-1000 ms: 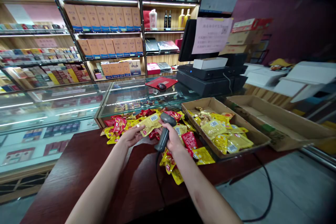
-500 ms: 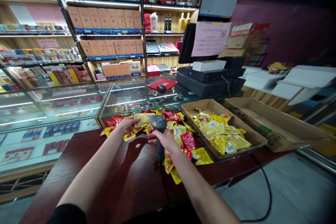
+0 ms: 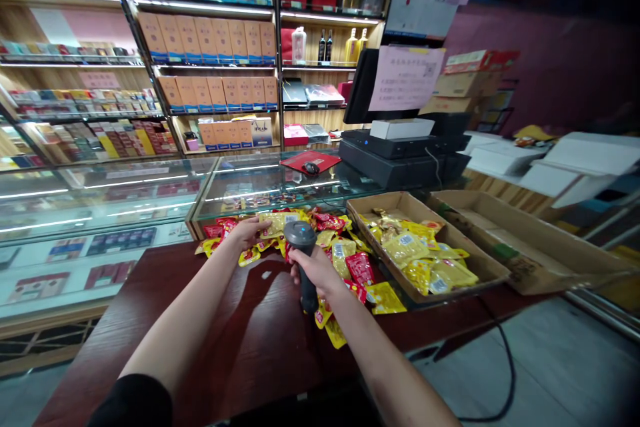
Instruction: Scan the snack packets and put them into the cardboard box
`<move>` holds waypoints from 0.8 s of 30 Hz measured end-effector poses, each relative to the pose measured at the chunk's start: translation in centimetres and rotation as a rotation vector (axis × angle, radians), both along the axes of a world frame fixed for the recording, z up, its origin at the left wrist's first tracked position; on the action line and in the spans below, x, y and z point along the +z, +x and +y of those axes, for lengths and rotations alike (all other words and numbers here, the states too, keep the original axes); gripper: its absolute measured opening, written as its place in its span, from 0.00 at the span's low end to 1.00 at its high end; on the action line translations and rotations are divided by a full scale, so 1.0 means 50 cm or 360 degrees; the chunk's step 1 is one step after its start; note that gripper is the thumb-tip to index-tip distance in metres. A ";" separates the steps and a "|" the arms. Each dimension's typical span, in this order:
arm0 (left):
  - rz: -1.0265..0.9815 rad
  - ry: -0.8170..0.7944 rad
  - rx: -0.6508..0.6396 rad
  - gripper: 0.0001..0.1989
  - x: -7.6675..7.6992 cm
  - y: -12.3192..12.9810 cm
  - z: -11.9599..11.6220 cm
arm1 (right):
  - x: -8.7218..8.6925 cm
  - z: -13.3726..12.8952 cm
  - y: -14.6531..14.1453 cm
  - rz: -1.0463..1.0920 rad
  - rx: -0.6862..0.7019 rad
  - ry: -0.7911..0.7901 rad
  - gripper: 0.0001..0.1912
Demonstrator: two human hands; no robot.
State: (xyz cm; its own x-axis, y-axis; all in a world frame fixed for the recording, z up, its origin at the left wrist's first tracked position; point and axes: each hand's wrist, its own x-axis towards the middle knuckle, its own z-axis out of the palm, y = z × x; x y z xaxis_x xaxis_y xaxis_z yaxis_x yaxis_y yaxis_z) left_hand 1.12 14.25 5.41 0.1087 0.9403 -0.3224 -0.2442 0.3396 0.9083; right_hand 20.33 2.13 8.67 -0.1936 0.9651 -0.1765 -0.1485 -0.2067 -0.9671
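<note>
1. Shifted since one second ago: barcode scanner (image 3: pixel 299 235) brought left and swung more upright; yellow packet (image 3: pixel 276 225) levelled out from a tilt and moved slightly toward the far edge of the counter (image 3: pixel 240 360).
2. Left grip (image 3: pixel 245 233): narrow, pinched on the yellow packet's left end, near the counter's far edge. Barcode visible on the right half; whether lifted or resting on the heap, impossible to tell.
3. Right grip (image 3: pixel 315 270): wrapped around the scanner handle, over the middle of the counter, with the scanner head just in front of the yellow packet's right end.
4. Heaped along the far edge, from near the far left corner to the trays: loose red and yellow packets (image 3: pixel 344 257), spreading toward the near edge beside the right grip.
5. Toward the right edge: open cardboard tray (image 3: pixel 383 203), holding piled yellow packets (image 3: pixel 415 247), several with barcodes showing.
6. Just right of it: second cardboard tray (image 3: pixel 500 217), inner bottom and walls showing.
7. Beyond the far edge: glass display case (image 3: pixel 245 177).
8. Wood surface visible from the left edge to the left forearm (image 3: pixel 185 313), and between it and the right forearm (image 3: pixel 373 347).
9. Past the right edge: black cable (image 3: pixel 511 360), looping down.
</note>
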 end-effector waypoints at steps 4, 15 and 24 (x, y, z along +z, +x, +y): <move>-0.0003 0.0007 -0.0007 0.13 0.002 0.000 0.000 | 0.007 -0.004 -0.001 -0.0003 0.0010 -0.0006 0.07; -0.0041 -0.0025 0.0058 0.12 0.012 -0.001 -0.007 | 0.011 -0.012 -0.001 -0.0004 0.0045 -0.0008 0.08; -0.0013 -0.0010 0.0036 0.13 0.009 -0.002 -0.006 | 0.007 -0.009 0.000 -0.0011 0.0045 0.0011 0.08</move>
